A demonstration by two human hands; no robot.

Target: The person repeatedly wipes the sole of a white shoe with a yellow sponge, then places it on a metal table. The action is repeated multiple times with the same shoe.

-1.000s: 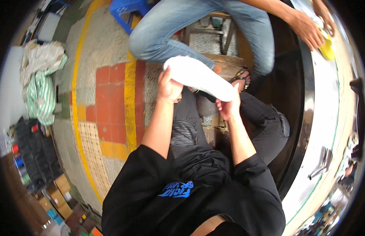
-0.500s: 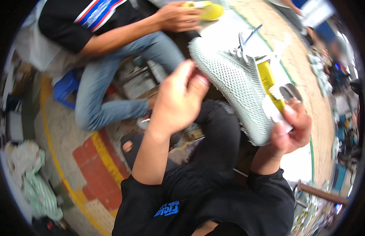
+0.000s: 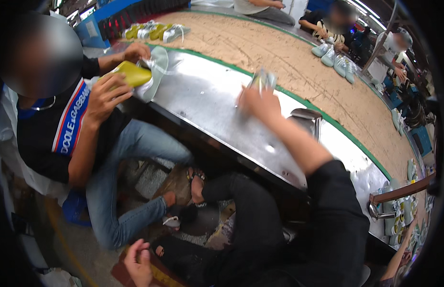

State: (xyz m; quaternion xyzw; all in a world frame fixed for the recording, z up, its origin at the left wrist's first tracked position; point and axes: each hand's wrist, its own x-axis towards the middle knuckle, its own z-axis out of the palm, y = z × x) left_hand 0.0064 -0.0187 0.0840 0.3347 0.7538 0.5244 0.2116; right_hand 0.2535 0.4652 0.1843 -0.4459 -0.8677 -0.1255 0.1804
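Note:
My right hand [image 3: 262, 105] reaches out over the shiny metal bench, its fingers closed round a grey-green shoe [image 3: 265, 79] smeared by motion. The shoe is at the bench's far side, close to the green edging; whether it touches the bench I cannot tell. Low on the left, my left hand [image 3: 138, 263] hangs beside my knee with loosely bent fingers apart and nothing in it. A curved metal piece [image 3: 307, 114] sits on the bench to the right of my right hand.
At left a seated co-worker holds a yellow shoe last [image 3: 133, 74] and a pale green upper [image 3: 158, 64]. Beyond the bench [image 3: 207, 110] runs a tan belt [image 3: 222, 36] carrying several shoes [image 3: 333, 57]. A brown bar [image 3: 404, 187] juts in at right.
My right hand has carried the shoe from in front of me out over the bench. My left hand has left the shoe and dropped low left. The view has shifted, showing more of the belt.

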